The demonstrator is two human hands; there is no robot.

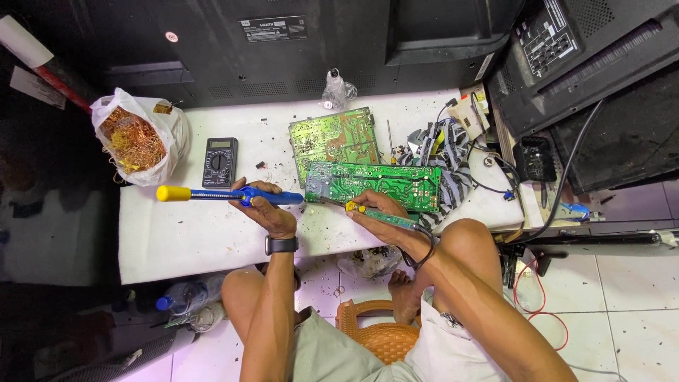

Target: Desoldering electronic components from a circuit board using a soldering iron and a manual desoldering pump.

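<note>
Our left hand grips the blue desoldering pump (lying crosswise), our right hand grips the soldering iron; the green board lies just ahead, nearer the right.

The desoldering pump was blue with a yellow plunger end. The soldering iron had a green and yellow handle. Both circuit boards were green (the farther one paler). The table was white, the multimeter black, the cloth grey-and-black striped, the stool orange.
</note>
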